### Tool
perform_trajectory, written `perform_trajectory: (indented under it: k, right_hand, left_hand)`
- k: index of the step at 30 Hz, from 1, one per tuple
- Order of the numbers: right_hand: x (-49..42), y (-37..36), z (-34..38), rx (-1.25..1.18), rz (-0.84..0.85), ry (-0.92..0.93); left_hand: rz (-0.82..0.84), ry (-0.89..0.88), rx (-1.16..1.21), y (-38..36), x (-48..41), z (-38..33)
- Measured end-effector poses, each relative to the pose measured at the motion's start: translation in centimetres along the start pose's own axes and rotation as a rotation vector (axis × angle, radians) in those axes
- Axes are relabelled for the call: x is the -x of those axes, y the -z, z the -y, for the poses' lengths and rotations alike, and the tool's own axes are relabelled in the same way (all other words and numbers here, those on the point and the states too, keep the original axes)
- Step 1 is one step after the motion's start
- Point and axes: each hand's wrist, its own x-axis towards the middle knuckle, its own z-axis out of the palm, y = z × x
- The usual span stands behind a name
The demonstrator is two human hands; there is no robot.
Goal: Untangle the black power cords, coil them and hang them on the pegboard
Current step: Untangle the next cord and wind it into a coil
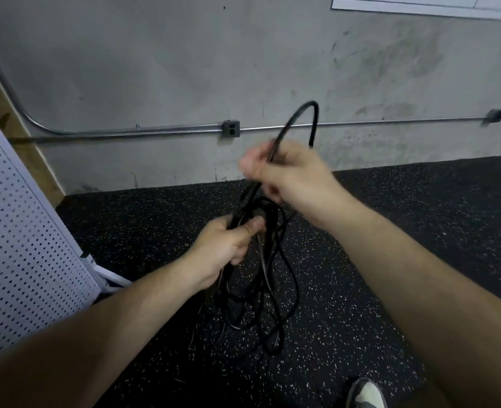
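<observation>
Black power cords (265, 209), not yet untangled, are gripped as a bunch in the left hand (225, 248) at centre frame, with the loops hung lengthwise toward 6 o'clock over the speckled floor (155, 231). A single strand (311, 104) is pinched in the right hand (296, 175), at 1 o'clock from the left, and is arched up toward 12. The hands are seen near but apart. The pegboard (22, 231) stands well off at 9 o'clock, nearer the left hand.
</observation>
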Motion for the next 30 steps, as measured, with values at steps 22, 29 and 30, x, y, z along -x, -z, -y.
perform_trajectory:
  k: [22,29,30]
  right_hand:
    - [-0.4,-0.7,0.1,-0.693,-0.128,-0.038]
    - [0.9,-0.1,-1.9,0.537,0.161,-0.102]
    - [1.0,-0.4,-2.3,0.681,0.236,-0.087]
  left_hand:
    - [0.146,0.000,0.183,-1.9,1.1,-2.0]
    - [-0.056,-0.027,0.276,0.9,-0.6,-3.6]
    - [-0.064,-0.027,0.274,1.1,-0.8,-3.7]
